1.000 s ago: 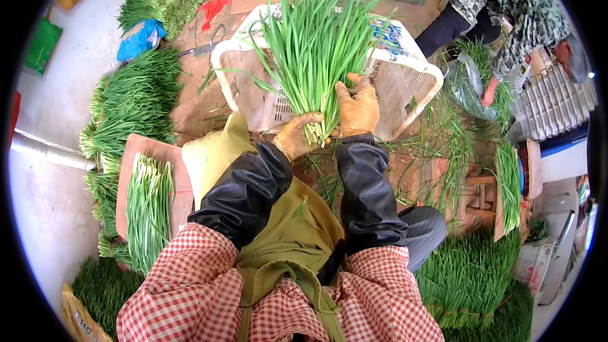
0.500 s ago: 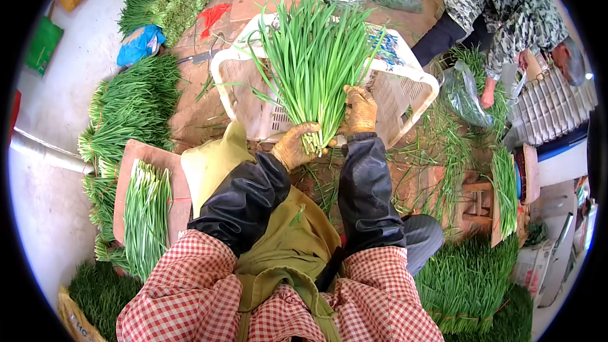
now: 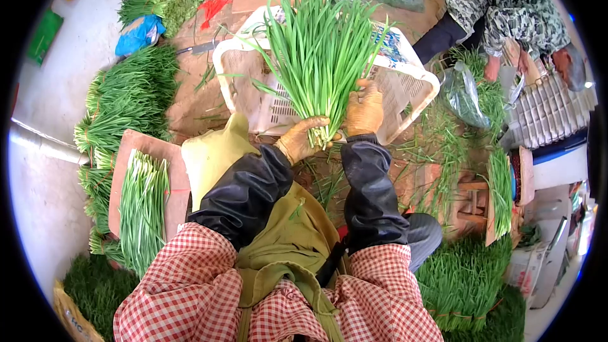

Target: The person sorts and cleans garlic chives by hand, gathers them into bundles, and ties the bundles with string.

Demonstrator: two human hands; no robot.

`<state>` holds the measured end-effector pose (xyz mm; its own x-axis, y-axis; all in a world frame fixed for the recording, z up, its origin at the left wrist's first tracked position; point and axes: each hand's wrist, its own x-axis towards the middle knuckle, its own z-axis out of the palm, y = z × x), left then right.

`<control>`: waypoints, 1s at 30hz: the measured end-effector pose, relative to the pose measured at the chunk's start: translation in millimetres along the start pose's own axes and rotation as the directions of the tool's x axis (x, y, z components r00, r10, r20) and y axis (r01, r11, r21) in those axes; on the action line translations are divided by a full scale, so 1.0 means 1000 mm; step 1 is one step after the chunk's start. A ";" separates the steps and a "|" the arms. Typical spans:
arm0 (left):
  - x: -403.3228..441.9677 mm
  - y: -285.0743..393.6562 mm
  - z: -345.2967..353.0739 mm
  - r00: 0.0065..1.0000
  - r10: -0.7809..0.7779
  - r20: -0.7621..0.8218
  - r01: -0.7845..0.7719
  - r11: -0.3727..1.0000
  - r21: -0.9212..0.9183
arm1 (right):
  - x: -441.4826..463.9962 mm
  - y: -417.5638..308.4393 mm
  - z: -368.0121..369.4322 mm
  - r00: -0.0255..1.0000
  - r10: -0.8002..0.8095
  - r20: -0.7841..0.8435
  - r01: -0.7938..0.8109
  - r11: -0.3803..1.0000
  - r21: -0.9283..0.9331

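Observation:
A large fanned bunch of garlic chives stands upright in front of me, pale cut ends at the bottom. My left hand, in a stained yellow-brown glove, is closed round the lower stalks. My right hand, gloved the same way, presses against the bunch's right side with curled fingers; its fingertips are partly hidden among the leaves. Behind the bunch is a white plastic crate, tilted with its open side facing me.
Tied chive bundles are stacked along the left. A board carries another pile of chives. More chives lie at lower right. A knife rests near the crate. Co-workers' hands are by plastic bags at the right and far side.
My right hand has shifted slightly upward and right along the bunch. Both hands stay on the stalks. At the far side a co-worker's hand has moved.

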<state>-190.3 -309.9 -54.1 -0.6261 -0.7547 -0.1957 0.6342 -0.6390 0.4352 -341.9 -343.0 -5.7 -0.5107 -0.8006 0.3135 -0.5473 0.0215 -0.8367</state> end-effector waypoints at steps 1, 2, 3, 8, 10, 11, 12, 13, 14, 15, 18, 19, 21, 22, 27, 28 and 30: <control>0.000 0.001 0.001 1.000 -0.003 -0.016 0.003 1.000 0.021 | 0.001 0.003 0.002 0.986 -0.166 0.008 0.167 0.982 -0.092; 0.000 0.002 0.003 0.999 -0.005 -0.033 0.007 0.999 0.043 | 0.003 0.006 0.004 0.944 -0.327 0.031 0.327 0.928 -0.180; 0.000 0.002 0.004 1.000 0.000 -0.031 0.002 0.999 0.041 | 0.006 0.009 0.010 0.965 -0.256 0.057 0.262 0.950 -0.168; -0.001 0.001 0.007 0.998 -0.002 -0.065 0.003 1.000 0.022 | 0.002 -0.018 0.009 0.985 -0.150 0.090 0.158 0.983 -0.091; -0.002 -0.001 0.005 0.996 0.004 -0.085 -0.004 1.000 0.005 | 0.000 -0.022 0.010 0.987 -0.043 0.153 0.057 0.994 -0.091; -0.002 -0.001 0.006 0.995 0.012 -0.102 -0.013 1.000 -0.010 | 0.001 -0.018 0.013 0.991 -0.040 0.128 0.049 0.996 -0.073; -0.001 -0.001 0.006 0.995 0.012 -0.102 -0.014 1.000 -0.010 | 0.001 -0.015 0.017 0.994 -0.036 0.102 0.042 0.998 -0.055; -0.001 -0.002 0.005 0.996 0.012 -0.087 -0.014 1.000 -0.023 | 0.001 -0.007 0.019 0.994 -0.037 0.103 0.043 0.997 -0.056; -0.001 -0.002 0.006 0.997 0.012 -0.071 -0.014 0.999 -0.036 | 0.002 0.002 0.020 0.990 0.003 0.143 -0.034 0.976 0.217; -0.002 -0.001 0.007 0.998 0.012 -0.069 -0.015 0.999 -0.037 | 0.002 0.010 0.021 0.981 0.031 0.192 -0.119 0.875 0.469; -0.004 0.002 0.013 1.000 0.008 0.011 -0.007 0.999 -0.046 | -0.022 -0.016 -0.011 0.949 0.232 0.215 -0.315 0.640 0.701; -0.002 0.001 0.012 0.999 0.012 0.030 -0.011 0.999 -0.048 | -0.033 -0.018 -0.026 0.944 0.141 0.298 -0.325 0.546 0.772; -0.005 0.001 0.015 0.998 0.027 0.050 -0.025 0.998 -0.055 | -0.060 -0.020 -0.042 0.940 0.046 0.339 -0.312 0.522 0.794; -0.008 0.001 0.019 0.998 0.021 -0.056 -0.021 1.000 -0.013 | -0.074 -0.021 -0.047 0.927 -0.045 0.373 -0.304 0.495 0.814; 0.000 0.002 0.024 0.995 -0.018 0.095 0.014 0.999 0.039 | -0.150 0.005 -0.070 0.726 -0.201 0.658 -0.332 0.736 0.591; 0.002 0.006 0.025 0.995 -0.012 0.103 0.008 0.999 0.039 | -0.164 0.012 -0.075 0.669 -0.172 0.723 -0.417 0.718 0.557; 0.003 0.012 0.030 1.000 -0.001 -0.008 0.002 0.985 0.175 | -0.183 0.049 -0.084 0.565 -0.070 0.822 -0.478 0.785 0.395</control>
<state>-197.8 -315.2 -23.0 -0.6231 -0.7555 -0.2026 0.5436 -0.6045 0.5822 -330.6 -145.5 -66.2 0.2945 -0.9462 -0.1338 0.0765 0.1629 -0.9837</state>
